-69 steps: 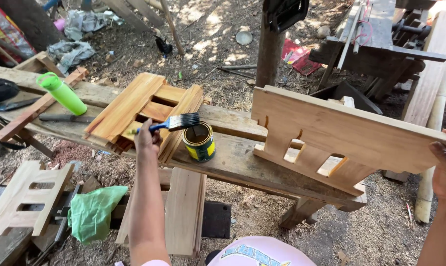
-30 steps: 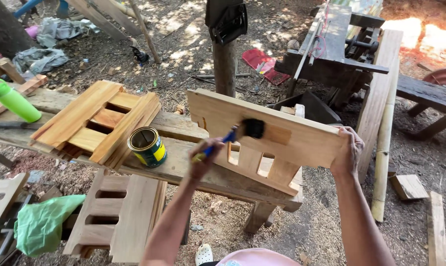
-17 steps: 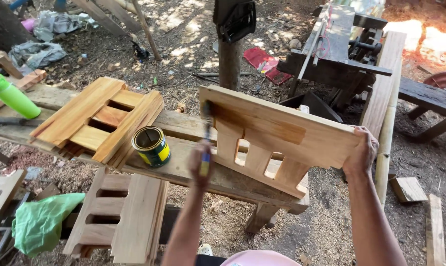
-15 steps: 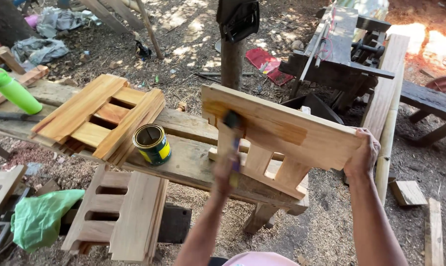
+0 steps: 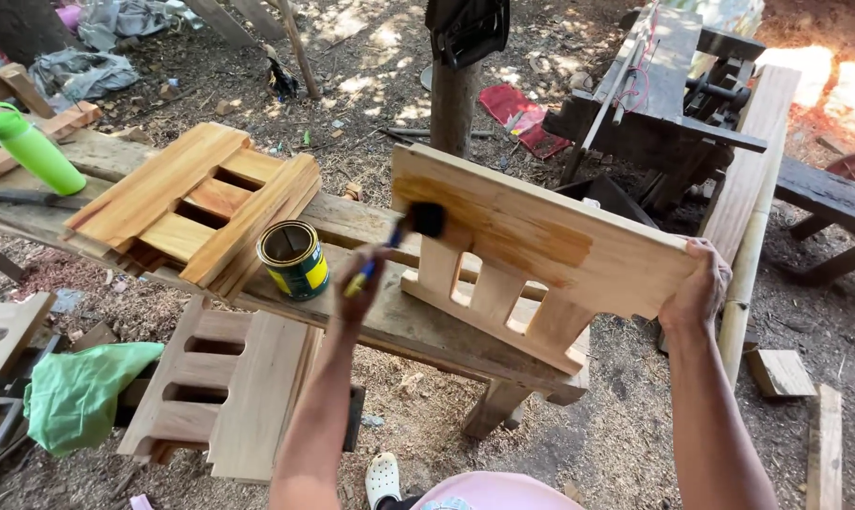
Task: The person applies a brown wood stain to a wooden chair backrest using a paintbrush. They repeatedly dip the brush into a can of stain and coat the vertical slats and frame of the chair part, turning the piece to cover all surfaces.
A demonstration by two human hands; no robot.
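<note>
- wooden panel (image 5: 541, 241) with three slots cut in it stands tilted on its lower edge on the plank bench (image 5: 418, 326), between the two hands; its upper board is partly darker and glossy where it is coated, the rest is pale
- left hand (image 5: 363, 283) is closed around the blue and yellow handle of the paintbrush (image 5: 404, 236), fingers pressed together on it; the dark bristles touch the upper left part of the panel, just above and to the right of this hand
- right hand (image 5: 700, 283) grips the right end of the panel, fingers curled over its edge, thumb side toward the person
- open varnish can (image 5: 295, 260), yellow and green, stands on the bench just left of the left hand
- farther left of the can lies a stack of coated slotted panels (image 5: 201, 208), golden in colour, on the same bench
- bright green bottle (image 5: 31, 146) leans at the far left end of the bench, well apart from both hands
- below the left forearm, on the ground, lies an uncoated slotted panel (image 5: 239, 387), and a green cloth (image 5: 78, 392) is beside it, more to the left
- behind the right hand there is a dark heavy workbench (image 5: 664, 104) with long planks leaning near it
</note>
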